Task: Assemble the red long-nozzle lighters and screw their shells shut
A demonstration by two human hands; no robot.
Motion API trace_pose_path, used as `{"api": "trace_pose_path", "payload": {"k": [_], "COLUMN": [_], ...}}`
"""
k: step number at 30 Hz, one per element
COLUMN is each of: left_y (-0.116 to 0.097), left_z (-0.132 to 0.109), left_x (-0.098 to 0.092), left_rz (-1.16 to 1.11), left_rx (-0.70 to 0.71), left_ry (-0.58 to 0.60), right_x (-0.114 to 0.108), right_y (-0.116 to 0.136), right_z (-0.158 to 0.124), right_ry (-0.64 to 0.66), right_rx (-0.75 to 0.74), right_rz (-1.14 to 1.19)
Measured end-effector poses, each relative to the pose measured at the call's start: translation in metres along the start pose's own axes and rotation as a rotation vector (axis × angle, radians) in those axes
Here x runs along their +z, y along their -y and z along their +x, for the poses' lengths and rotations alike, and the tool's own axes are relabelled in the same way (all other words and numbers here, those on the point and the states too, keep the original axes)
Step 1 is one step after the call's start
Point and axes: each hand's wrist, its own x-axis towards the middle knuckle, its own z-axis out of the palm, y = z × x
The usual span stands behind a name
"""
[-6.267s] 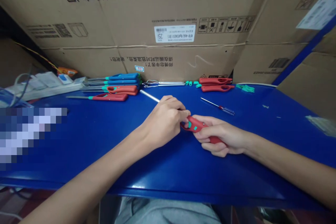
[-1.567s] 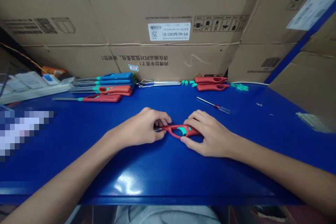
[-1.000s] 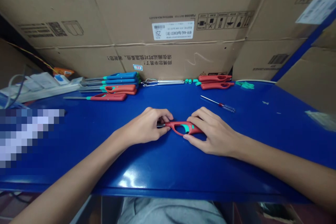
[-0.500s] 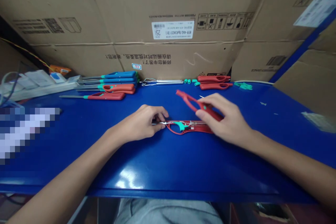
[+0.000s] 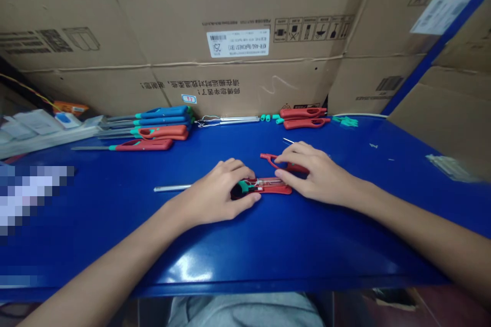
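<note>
Red lighter body [image 5: 282,190] open, left hand [image 5: 226,191] pinching it, right hand [image 5: 309,171] gripping red cover [image 5: 297,167]; a slip could dislodge exposed innards [image 5: 268,182].

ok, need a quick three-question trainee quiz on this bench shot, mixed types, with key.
1. Multiple choice: which grip is on the loose red shell half?
A) left
B) right
C) neither

2. True or false: the blue lighters lie farther back than the whole red lighter at the left.

3. Fill in: the long metal tube in the foreground sticks out past the ____ grip.

Key: 1 B, the right grip; 2 true; 3 left grip.
</note>
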Motion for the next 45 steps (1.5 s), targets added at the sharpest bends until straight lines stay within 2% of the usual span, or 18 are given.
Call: {"api": "trace_pose_path", "payload": {"k": [3,6,9,17,23,31,35,39,45], "left_y": [-0.005,-0.006,-0.005,-0.002,-0.003,-0.006,-0.005,-0.004,-0.003], "left_z": [0.0,-0.002,-0.003,-0.002,-0.002,0.0,-0.001,-0.002,-0.001], "left_x": [0.005,0.005,0.006,0.009,0.007,0.011,0.011,0.011,0.013], "left_rz": [-0.032,-0.047,-0.069,-0.138,-0.155,-0.141,-0.116,-0.101,-0.115], "left_rx": [0.033,0.061,0.068,0.028,0.042,0.031,0.074,0.108,0.085], "left_ry": [0.008,0.018,0.027,0.033,0.011,-0.085,-0.118,-0.121,-0.115], "right_x": [-0.002,-0.002,-0.001,0.003,0.002,0.001,0.001,0.002,0.004], "right_y": [0.008,0.013,0.016,0.017,0.019,0.02,0.019,0.019,0.019], "right_z": [-0.001,-0.002,-0.003,-0.008,-0.008,-0.008,-0.008,-0.008,-0.007], "right_ry": [0.098,0.205,0.253,0.165,0.153,0.115,0.099,0.103,0.103], "right_rx": [-0.063,-0.055,-0.026,-0.168,-0.141,-0.151,-0.155,-0.173,-0.181], "right_rz": [0.129,0.153,0.158,0.065,0.071,0.075,0.073,0.071,0.084]}}
